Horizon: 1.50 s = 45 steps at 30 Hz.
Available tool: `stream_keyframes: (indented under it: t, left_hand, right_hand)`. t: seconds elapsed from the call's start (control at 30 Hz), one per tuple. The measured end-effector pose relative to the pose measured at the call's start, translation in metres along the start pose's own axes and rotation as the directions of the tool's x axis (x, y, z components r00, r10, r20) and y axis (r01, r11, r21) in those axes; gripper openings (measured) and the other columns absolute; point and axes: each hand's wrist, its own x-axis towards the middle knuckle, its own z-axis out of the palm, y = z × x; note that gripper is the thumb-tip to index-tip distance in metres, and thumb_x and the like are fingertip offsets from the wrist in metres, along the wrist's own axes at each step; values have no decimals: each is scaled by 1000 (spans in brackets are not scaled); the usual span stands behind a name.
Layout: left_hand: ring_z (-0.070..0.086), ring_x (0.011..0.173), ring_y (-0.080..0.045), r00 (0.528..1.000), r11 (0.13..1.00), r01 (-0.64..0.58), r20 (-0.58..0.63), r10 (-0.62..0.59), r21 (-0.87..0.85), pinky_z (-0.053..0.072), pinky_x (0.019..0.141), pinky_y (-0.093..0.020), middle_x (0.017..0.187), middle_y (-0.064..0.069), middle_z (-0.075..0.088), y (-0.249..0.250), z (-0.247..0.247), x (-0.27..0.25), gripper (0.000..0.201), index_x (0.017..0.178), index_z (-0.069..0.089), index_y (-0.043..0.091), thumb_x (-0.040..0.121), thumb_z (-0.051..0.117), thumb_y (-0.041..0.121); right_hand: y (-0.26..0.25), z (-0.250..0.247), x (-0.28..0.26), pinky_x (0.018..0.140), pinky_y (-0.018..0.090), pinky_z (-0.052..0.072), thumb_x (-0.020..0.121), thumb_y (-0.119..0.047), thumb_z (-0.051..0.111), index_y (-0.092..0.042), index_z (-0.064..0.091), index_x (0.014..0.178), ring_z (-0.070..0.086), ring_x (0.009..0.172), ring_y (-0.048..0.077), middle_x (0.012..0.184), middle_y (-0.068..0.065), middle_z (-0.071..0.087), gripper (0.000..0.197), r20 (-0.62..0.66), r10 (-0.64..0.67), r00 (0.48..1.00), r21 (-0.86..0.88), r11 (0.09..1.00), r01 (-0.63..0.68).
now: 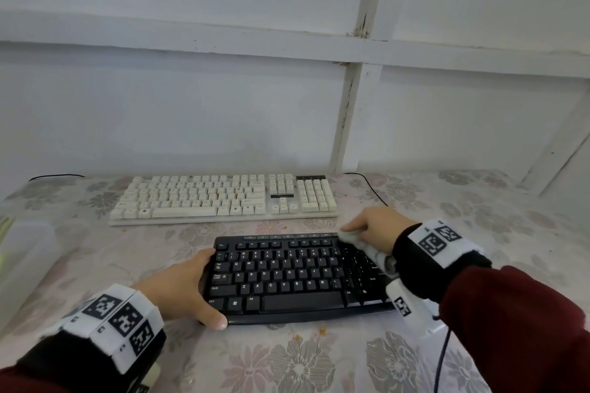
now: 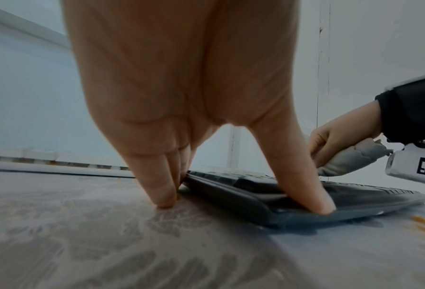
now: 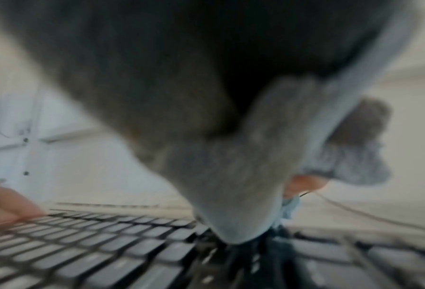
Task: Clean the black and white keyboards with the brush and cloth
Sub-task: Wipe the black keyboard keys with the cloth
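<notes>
The black keyboard [image 1: 287, 277] lies near me on the flowered tablecloth. My left hand [image 1: 182, 287] grips its left end, thumb [image 2: 312, 197] on the front edge and fingers [image 2: 161, 187] at the far corner. My right hand [image 1: 373, 226] holds a bunched grey cloth [image 1: 367, 246] and presses it on the keyboard's upper right keys. In the right wrist view the cloth [image 3: 236, 176] fills the blurred middle above the black keys [image 3: 95, 254]. The white keyboard [image 1: 223, 198] lies behind, close to the wall. No brush is in view.
A black cable [image 1: 370, 188] runs from the white keyboard's right end along the table. Small orange crumbs [image 1: 319, 332] lie in front of the black keyboard. A translucent box [image 1: 25, 252] stands at the left edge. The white wall rises right behind the table.
</notes>
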Motion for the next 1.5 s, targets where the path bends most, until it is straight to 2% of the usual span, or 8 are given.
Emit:
stream_keyframes:
  t: [0.13, 0.3, 0.47, 0.57, 0.73, 0.9, 1.17, 1.5]
  left_hand:
    - [48, 124, -11, 1000, 1000, -2, -4, 2, -13, 35, 111, -40, 133, 16, 48, -1, 1, 1, 132, 143, 17, 33, 33, 89, 49]
    - [47, 124, -10, 1000, 1000, 6, -3, -6, -6, 35, 111, -39, 133, 17, 47, -2, 1, 1, 132, 144, 15, 32, 36, 89, 48]
    - [49, 122, -10, 1000, 1000, 12, -5, -12, 2, 36, 110, -39, 130, 18, 49, 0, 2, 1, 129, 141, 18, 34, 34, 88, 47]
    - [49, 122, -10, 1000, 1000, 7, 2, -7, -8, 36, 110, -40, 128, 19, 50, -1, 1, 1, 133, 134, 20, 39, 22, 90, 55]
    - [49, 121, -10, 1000, 1000, -4, 4, 4, -21, 36, 110, -40, 128, 18, 50, -3, 1, 2, 126, 128, 20, 43, 25, 90, 55]
    - [51, 120, -8, 1000, 999, -22, -2, 22, -29, 37, 109, -39, 127, 20, 52, -7, 0, 3, 128, 130, 22, 42, 22, 89, 59]
    - [50, 120, -7, 1000, 1000, -21, 6, 21, -15, 37, 109, -37, 127, 21, 51, -4, 1, 3, 130, 128, 19, 43, 18, 86, 63]
    - [48, 123, -8, 1000, 1000, -14, -13, 14, 4, 35, 110, -39, 131, 20, 49, -10, 1, 5, 140, 140, 18, 36, 21, 87, 64]
  right_hand:
    - [-2, 13, 8, 82, 25, 39, 96, -19, 48, -19, 66, 117, 60, 107, 24, 111, 7, 66, 28, 67, 19, 998, -9, 1000, -19]
    - [35, 4, -2, 69, 20, 36, 99, -28, 46, -18, 59, 64, 40, 52, 5, 57, -9, 44, 38, -31, 87, 996, 11, 996, -87]
    - [73, -7, -10, 72, 19, 36, 99, -28, 46, -11, 72, 104, 56, 73, 16, 85, 4, 65, 31, -61, 200, 978, -50, 978, -203]
    - [93, -14, -14, 62, 19, 40, 99, -26, 46, -3, 65, 84, 58, 77, 27, 81, 6, 65, 33, -62, 276, 959, -118, 952, -282]
    - [110, -27, -18, 97, 19, 35, 95, -17, 52, -21, 58, 129, 50, 125, 18, 137, 1, 55, 35, -61, 298, 953, -52, 952, -301]
    - [104, -7, -13, 89, 17, 36, 93, -16, 56, -21, 59, 128, 57, 114, 15, 127, 1, 62, 36, -66, 175, 982, -30, 984, -177]
    - [138, -17, -12, 84, 24, 42, 98, -21, 47, 0, 64, 118, 63, 100, 24, 111, 12, 67, 33, -96, 374, 922, -2, 927, -376]
    - [122, -18, -13, 81, 19, 40, 90, -14, 57, -24, 65, 119, 60, 109, 18, 117, 2, 65, 32, -83, 213, 974, 0, 977, -214]
